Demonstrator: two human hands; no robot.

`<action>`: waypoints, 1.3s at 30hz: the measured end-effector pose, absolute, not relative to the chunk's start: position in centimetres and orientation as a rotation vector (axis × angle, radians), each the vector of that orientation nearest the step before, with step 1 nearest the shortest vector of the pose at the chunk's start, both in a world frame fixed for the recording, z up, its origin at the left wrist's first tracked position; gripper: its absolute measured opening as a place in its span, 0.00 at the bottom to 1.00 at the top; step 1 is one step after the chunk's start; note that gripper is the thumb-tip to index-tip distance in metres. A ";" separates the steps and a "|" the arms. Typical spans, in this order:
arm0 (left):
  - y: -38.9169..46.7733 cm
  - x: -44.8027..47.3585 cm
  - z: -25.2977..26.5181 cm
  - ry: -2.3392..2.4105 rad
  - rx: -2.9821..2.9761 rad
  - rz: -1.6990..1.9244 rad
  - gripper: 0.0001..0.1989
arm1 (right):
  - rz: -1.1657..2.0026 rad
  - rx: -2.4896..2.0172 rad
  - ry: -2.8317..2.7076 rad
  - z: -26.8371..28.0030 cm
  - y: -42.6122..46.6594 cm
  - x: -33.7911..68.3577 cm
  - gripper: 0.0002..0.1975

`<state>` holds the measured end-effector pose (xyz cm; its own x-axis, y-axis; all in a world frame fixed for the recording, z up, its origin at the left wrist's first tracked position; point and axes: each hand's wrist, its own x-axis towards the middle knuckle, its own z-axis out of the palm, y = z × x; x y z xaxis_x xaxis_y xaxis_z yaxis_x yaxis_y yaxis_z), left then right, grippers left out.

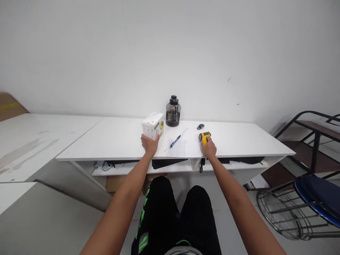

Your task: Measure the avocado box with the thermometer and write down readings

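My left hand (150, 143) grips the near side of a white printed cardboard box (152, 125), which is slightly tilted at the left of the desk's middle. In my right hand (209, 147) is a yellow and black handheld device shaped like an infrared thermometer gun (205, 136), with my fingers wrapped round its handle. Between the hands lies a printed sheet of paper (177, 148), and a blue pen (175, 141) rests across its upper edge. A small dark blue object (200, 126), perhaps a watch, lies just beyond the yellow device.
A dark translucent water bottle (173, 111) stands against the wall behind the paper. The white desk (239, 140) has an open shelf (170, 165) below with several items on it. Blue-seated stools (318, 194) stand at the right, and a cardboard box (10, 106) is at the far left.
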<state>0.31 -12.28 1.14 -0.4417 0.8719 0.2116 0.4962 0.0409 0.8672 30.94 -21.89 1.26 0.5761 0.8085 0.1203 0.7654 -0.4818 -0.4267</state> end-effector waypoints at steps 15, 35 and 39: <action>-11.3 0.3 -0.1 2.020 1.433 1.333 0.49 | 0.026 -2.458 -1.282 0.9 -20.6 30.4 0.27; -7.7 1.7 -0.9 2.249 1.648 1.160 0.50 | -0.434 -1.761 -2.785 3.4 -11.9 24.7 0.32; -8.0 1.7 -0.5 2.328 1.654 1.034 0.50 | -0.391 -1.521 -3.013 3.8 -10.2 22.9 0.25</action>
<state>1.66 -7.97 -0.46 -0.4031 0.8681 0.2898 0.7972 0.1775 0.5771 22.92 -10.25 3.83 -0.5730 0.8102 -0.1237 0.7519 0.5797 0.3140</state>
